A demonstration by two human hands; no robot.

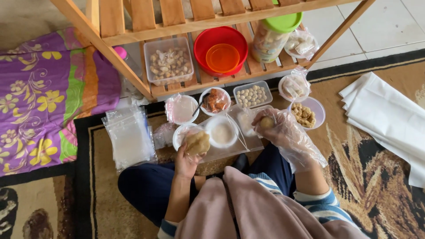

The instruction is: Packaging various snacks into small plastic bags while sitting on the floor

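The bare left hand (186, 159) is curled closed around a large tan lump of dough (197, 142), which sits in the palm just above the person's lap. The right hand (283, 130), covered by a loose clear plastic glove, is cupped around a small round dough ball (267, 122) held at the fingertips. Between the two hands a white bowl (222, 132) of pale filling stands on a clear plastic sheet (230, 148) spread on the patterned rug (354, 177).

Behind the sheet, a row of containers: a white bowl covered in clear film (181, 109) at left, a white bowl of red-brown filling (215, 101) with a dark spoon in it, a rectangular clear tub of round pale balls (253, 94), a film-wrapped dish (294, 86), and, just beside the right hand, a clear bowl of golden fried pieces (305, 114).

A stack of clear plastic bags (129, 137) lies on the rug to the left of the left hand. Folded white cloths (389, 119) lie well apart at right.

On the lower slats of the wooden rack (168, 17): a clear rectangular tub of beige pieces (168, 65), a red bowl (220, 53) with a smaller orange bowl nested inside, a clear jar with a green lid (274, 37), and a small clear bag of pale pieces (302, 43). A purple floral cloth (48, 93) lies at far left.
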